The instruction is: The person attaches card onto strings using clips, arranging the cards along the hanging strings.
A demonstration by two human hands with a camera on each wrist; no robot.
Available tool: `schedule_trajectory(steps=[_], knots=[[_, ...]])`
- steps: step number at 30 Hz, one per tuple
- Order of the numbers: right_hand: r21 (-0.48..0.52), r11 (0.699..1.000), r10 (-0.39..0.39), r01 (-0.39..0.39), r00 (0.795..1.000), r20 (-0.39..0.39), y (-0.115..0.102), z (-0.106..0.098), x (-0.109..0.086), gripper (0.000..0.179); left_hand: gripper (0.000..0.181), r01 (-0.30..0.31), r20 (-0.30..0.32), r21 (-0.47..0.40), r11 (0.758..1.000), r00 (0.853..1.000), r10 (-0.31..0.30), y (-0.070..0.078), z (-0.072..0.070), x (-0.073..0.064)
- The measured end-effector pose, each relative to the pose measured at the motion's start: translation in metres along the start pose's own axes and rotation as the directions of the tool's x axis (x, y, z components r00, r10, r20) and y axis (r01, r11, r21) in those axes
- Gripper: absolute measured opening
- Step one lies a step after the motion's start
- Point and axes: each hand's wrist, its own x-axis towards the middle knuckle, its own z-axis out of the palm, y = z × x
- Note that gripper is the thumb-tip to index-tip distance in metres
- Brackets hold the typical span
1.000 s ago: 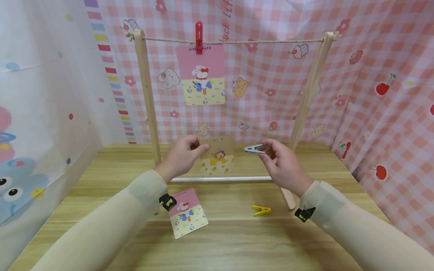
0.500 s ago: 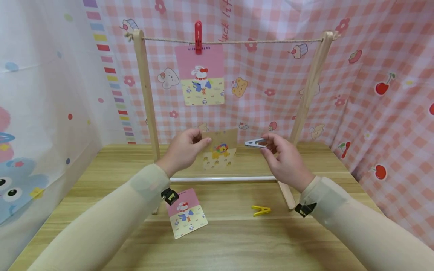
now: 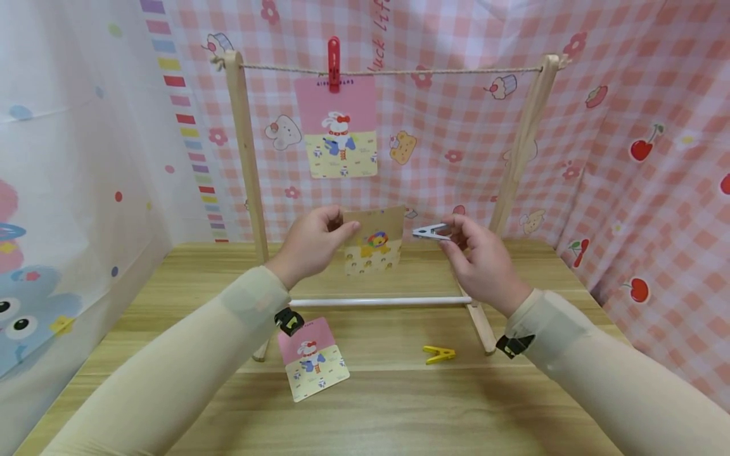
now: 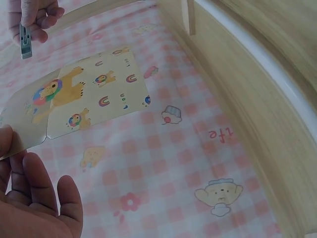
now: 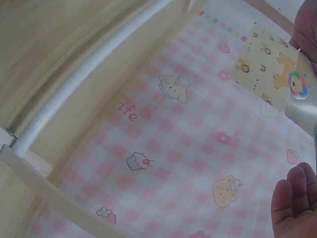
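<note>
While your left hand (image 3: 313, 244) pinches the card (image 3: 373, 250), your right hand (image 3: 481, 263) pinches the clip (image 3: 422, 232), nose toward its free edge.

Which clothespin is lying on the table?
The yellow clothespin; the red one is clipped on the rope, and the right hand holds the pale one.

Lion card (image 3: 376, 240), tan over cream, rainbow mane: near upright, left hand (image 3: 313, 242) pinching its upper left edge. Grey clip (image 3: 431, 232): in right hand (image 3: 483, 259), tip toward card's right edge, small gap between.
</note>
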Motion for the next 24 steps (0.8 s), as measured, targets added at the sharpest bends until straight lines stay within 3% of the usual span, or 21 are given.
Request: schedule_trajectory(steps=[15, 24], knots=[[-0.016, 1.0, -0.026, 0.025, 0.999, -0.02, -0.005, -0.008, 0.008, 0.023, 0.024, -0.011, -0.004, -0.004, 1.0, 1.0, 0.01, 0.012, -0.002, 0.007], [0.008, 0.999, -0.035, 0.036, 0.999, -0.037, -0.01, -0.012, 0.015, 0.025, 0.025, -0.047, -0.023, 0.009, 0.999, 0.999, 0.047, 0.02, -0.004, 0.013]])
